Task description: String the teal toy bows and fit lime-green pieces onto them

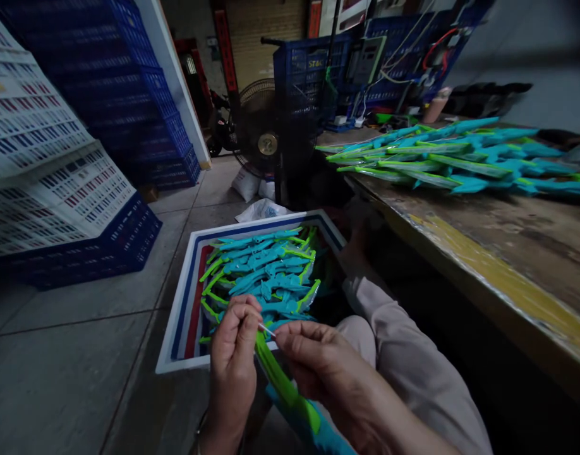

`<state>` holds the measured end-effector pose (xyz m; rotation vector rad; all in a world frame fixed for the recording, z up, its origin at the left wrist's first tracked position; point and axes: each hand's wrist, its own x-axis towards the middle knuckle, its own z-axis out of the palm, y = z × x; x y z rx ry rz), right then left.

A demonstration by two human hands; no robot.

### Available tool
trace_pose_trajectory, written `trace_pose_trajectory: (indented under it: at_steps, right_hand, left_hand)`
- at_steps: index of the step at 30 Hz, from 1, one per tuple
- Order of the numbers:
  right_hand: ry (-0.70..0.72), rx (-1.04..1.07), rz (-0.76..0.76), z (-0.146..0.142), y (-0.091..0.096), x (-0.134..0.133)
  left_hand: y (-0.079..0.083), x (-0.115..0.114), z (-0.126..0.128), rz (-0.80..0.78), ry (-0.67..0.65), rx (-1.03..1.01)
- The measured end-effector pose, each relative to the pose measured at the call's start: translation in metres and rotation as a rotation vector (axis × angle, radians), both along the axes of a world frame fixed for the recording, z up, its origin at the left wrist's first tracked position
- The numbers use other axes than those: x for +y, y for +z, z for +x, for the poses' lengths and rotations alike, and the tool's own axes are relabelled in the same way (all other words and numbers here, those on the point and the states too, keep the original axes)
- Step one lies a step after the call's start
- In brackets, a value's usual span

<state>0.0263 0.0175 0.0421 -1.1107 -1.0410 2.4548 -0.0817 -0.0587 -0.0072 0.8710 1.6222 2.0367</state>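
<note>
My left hand (234, 354) is closed around the tip of a green and blue plastic toy piece (283, 382) that slants down toward my lap. My right hand (313, 357) pinches a thin white pin (266, 329) at that same tip, fingers pressed together. Just beyond both hands sits a white bin with red and blue stripes (188, 297), filled with several of the same turquoise and green pieces (266, 275). My knees in light trousers (389, 341) are to the right of the bin.
A worn wooden workbench (498, 253) runs along the right, with a long pile of the same pieces (455, 158) on it. Stacked blue crates (129, 95) and white crates (38, 164) stand left. A floor fan (266, 136) stands ahead on the concrete floor.
</note>
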Motion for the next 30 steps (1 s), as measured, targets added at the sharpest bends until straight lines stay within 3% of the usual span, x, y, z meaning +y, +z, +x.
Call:
trace_pose_trajectory:
  at_steps: [3,7,10,12,18,30]
  right_hand:
    - [0.021,-0.021,0.163,-0.006,0.010,0.002]
    - [0.116,0.054,0.617,-0.008,0.025,0.005]
    - [0.147,0.019,1.075,-0.008,0.023,0.005]
    - [0.165,0.026,1.276,-0.010,0.016,0.004]
    - [0.218,0.121,1.324,-0.015,0.003,-0.002]
    - [0.281,0.137,1.359,-0.016,0.005,-0.006]
  left_hand:
    - [0.004,0.002,-0.001,0.080,0.016,-0.318]
    - [0.011,0.005,-0.012,0.184,0.138,-0.778]
    - [0.012,0.004,-0.020,0.220,0.072,-0.814]
    - [0.011,0.003,-0.021,0.257,-0.003,-0.779]
    - [0.014,-0.001,-0.013,0.307,-0.050,-0.735]
    - [0.019,0.001,-0.010,0.283,-0.074,-0.726]
